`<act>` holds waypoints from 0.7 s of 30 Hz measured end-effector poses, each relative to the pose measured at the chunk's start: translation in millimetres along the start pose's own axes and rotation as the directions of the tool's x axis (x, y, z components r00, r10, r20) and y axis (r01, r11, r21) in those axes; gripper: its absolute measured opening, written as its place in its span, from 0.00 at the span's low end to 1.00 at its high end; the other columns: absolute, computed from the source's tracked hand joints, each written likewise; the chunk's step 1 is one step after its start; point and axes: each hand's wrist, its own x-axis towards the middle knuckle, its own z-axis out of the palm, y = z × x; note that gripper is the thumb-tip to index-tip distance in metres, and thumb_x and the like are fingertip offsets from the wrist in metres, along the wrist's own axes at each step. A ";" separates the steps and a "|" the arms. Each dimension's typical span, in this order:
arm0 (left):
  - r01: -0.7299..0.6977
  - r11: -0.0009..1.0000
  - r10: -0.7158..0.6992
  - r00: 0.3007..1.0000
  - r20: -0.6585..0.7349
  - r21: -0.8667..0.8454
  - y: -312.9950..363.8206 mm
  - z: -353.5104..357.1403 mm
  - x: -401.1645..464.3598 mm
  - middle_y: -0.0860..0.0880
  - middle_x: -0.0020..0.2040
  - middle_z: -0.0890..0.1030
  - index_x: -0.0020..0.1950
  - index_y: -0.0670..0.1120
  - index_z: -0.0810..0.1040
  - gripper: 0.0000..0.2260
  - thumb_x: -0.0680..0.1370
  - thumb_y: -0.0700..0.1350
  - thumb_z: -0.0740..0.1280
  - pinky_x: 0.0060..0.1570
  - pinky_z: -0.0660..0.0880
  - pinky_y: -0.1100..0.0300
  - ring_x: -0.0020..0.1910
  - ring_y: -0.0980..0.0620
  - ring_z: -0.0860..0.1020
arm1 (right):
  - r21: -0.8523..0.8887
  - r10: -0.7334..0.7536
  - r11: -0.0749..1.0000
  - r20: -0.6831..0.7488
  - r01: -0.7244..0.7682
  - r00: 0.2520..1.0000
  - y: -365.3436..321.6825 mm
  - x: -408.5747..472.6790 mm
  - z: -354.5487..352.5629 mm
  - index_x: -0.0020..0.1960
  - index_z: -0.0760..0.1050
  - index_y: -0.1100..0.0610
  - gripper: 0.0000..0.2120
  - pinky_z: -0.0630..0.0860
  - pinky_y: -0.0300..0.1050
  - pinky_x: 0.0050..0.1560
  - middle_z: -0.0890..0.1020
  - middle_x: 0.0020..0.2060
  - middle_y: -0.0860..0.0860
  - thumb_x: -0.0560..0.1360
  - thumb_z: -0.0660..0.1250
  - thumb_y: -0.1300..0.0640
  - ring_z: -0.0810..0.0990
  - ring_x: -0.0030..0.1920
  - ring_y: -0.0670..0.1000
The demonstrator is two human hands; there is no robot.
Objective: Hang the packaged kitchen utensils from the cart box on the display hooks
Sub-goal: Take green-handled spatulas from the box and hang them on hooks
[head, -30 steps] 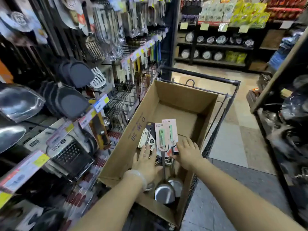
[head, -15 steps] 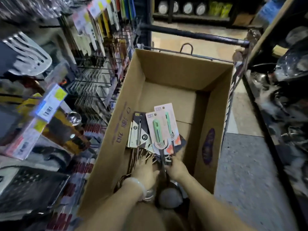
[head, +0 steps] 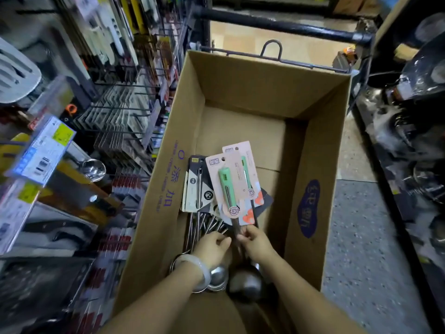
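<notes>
Both hands reach down into the open cardboard box [head: 310, 179] that sits in the wire cart [head: 284, 27]. The right hand [head: 255, 243] has its fingers curled round the metal shaft of a green-handled ladle [head: 227, 189], gripping it just below the pink backing card; the ladle's steel bowl lies near the box's close end, partly covered by the right forearm. The left hand [head: 212, 247], with a pale bangle [head: 195, 268] on its wrist, has its fingers curled down among the steel shafts of the grey-carded utensils [head: 197, 189], but the back of the hand hides the fingertips, so I cannot tell whether it grips any of them. A second green-handled utensil [head: 246, 174] lies under the first, mostly covered by it; its working end is out of sight. More steel bowls sit beneath the left wrist, too hidden to count. The far half of the box shows bare cardboard. To the left, the display hooks [head: 115, 112] carry rows of packaged goods, blurred and hard to identify apart from a steel ladle bowl [head: 92, 168] and a price tag [head: 42, 151]. The shelf on the right is dark and smeared.
</notes>
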 end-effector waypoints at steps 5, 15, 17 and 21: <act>0.034 0.862 -0.042 0.999 -0.005 -0.506 23.5 -0.3 -1.4 0.45 0.48 0.82 0.52 0.45 0.80 0.09 0.77 0.47 0.64 0.51 0.71 0.58 0.48 0.49 0.78 | 0.162 -0.108 0.984 0.183 0.079 0.977 -34.4 -16.6 -9.2 0.33 0.65 0.55 0.18 0.62 0.30 0.33 0.66 0.30 0.49 0.76 0.60 0.72 0.63 0.32 0.44; 0.054 0.504 -0.123 0.992 -0.010 -0.862 43.9 -10.6 -4.2 0.42 0.45 0.82 0.47 0.39 0.77 0.06 0.78 0.39 0.62 0.42 0.78 0.62 0.44 0.49 0.81 | 0.157 0.030 0.987 -0.087 -0.016 0.996 -37.4 4.4 -21.0 0.45 0.78 0.65 0.03 0.72 0.42 0.45 0.78 0.38 0.54 0.74 0.66 0.65 0.76 0.41 0.51; 0.053 0.516 -0.139 0.990 -0.023 -0.855 41.2 -13.0 -3.5 0.40 0.49 0.80 0.53 0.37 0.76 0.08 0.79 0.39 0.61 0.52 0.74 0.58 0.49 0.46 0.79 | 0.072 0.156 0.987 -0.261 -0.142 0.953 -23.3 21.4 -23.9 0.51 0.77 0.62 0.10 0.73 0.46 0.52 0.80 0.45 0.54 0.72 0.69 0.59 0.79 0.49 0.55; 0.054 0.525 -0.148 0.989 -0.029 -0.849 34.1 -15.1 -0.2 0.42 0.45 0.80 0.56 0.35 0.74 0.10 0.79 0.40 0.60 0.52 0.73 0.56 0.47 0.46 0.79 | 0.187 0.306 0.946 -0.240 -0.265 0.921 -2.9 51.1 -22.6 0.51 0.76 0.63 0.16 0.77 0.55 0.56 0.82 0.49 0.59 0.69 0.73 0.55 0.81 0.52 0.59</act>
